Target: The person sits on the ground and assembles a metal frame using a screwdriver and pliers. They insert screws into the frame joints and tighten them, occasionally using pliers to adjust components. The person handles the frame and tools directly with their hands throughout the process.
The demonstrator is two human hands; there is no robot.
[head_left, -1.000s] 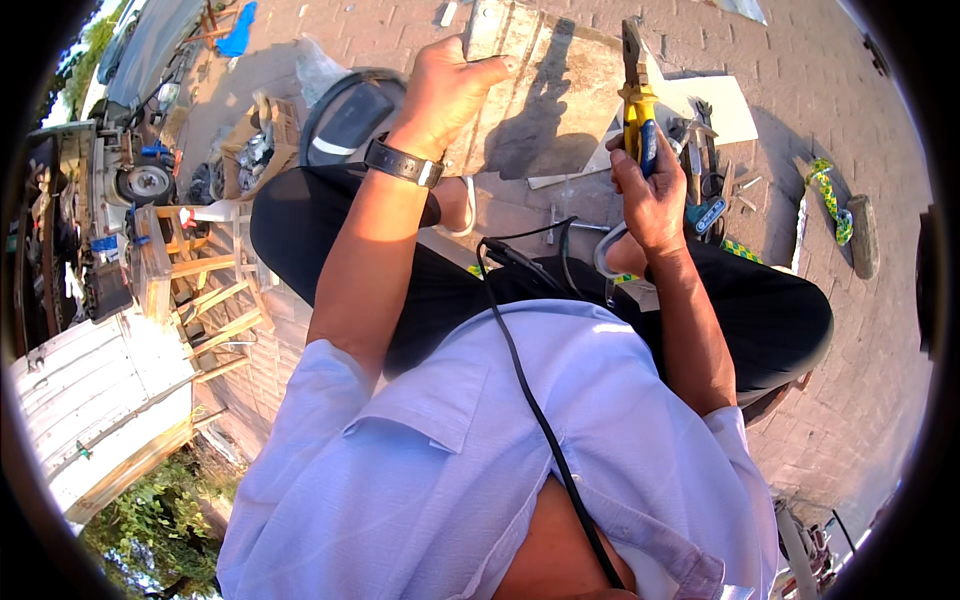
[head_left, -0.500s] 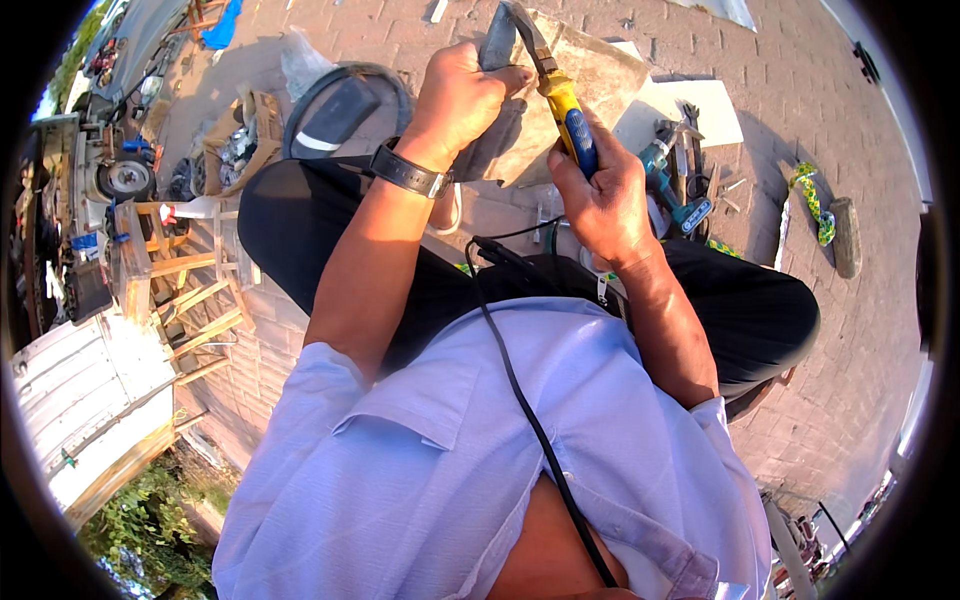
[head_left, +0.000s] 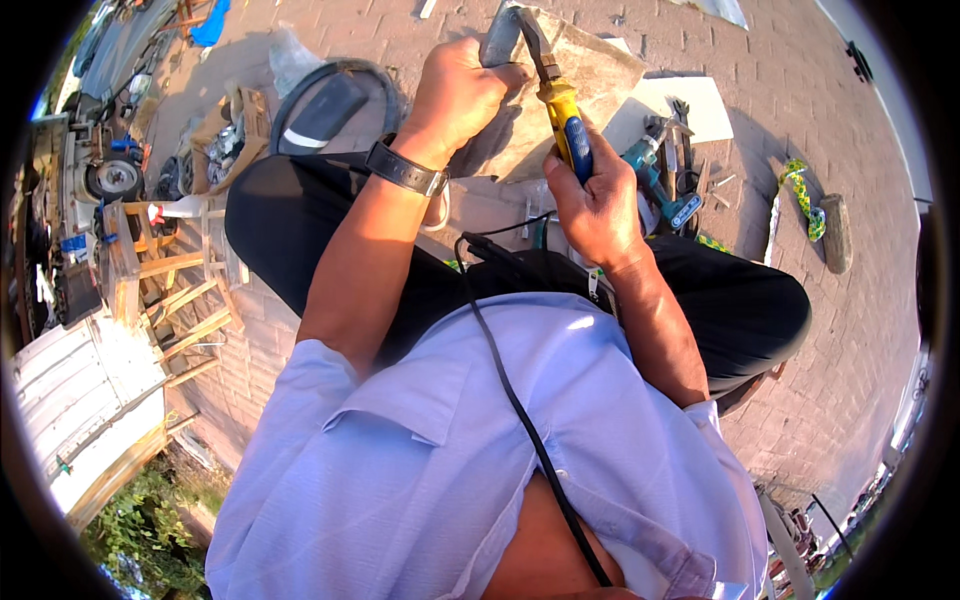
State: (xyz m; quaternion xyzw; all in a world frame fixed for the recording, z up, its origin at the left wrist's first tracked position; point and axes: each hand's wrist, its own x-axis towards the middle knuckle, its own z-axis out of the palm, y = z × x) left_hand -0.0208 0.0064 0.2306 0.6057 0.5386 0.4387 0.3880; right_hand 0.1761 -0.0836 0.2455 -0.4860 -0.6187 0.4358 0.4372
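My right hand (head_left: 598, 200) is closed round the yellow and blue handles of a pair of pliers (head_left: 565, 120). The metal jaws point up and away from me, meeting the edge of a grey, sheet-like piece (head_left: 501, 38). That piece is gripped by my left hand (head_left: 462, 95), thumb stretched along its lower end; whether it is metal or rubber I cannot tell. Both hands are above a worn, dirty tan sheet (head_left: 590, 75) on the brick paving. The far tip of the grey piece comes near the picture's upper rim.
Right of the sheet lie a pale board (head_left: 705, 108), a teal cordless drill (head_left: 650, 170) and several hand tools. Farther right are a yellow-green rope (head_left: 800, 195) and a rounded block (head_left: 838, 235). To the left are a black ring (head_left: 392, 105), a cardboard box (head_left: 245, 150) and a wooden frame (head_left: 175, 265).
The view has shifted slightly, so the surroundings sit a little farther left. Both hands keep their grips, and the plier jaws remain at the grey piece's edge.
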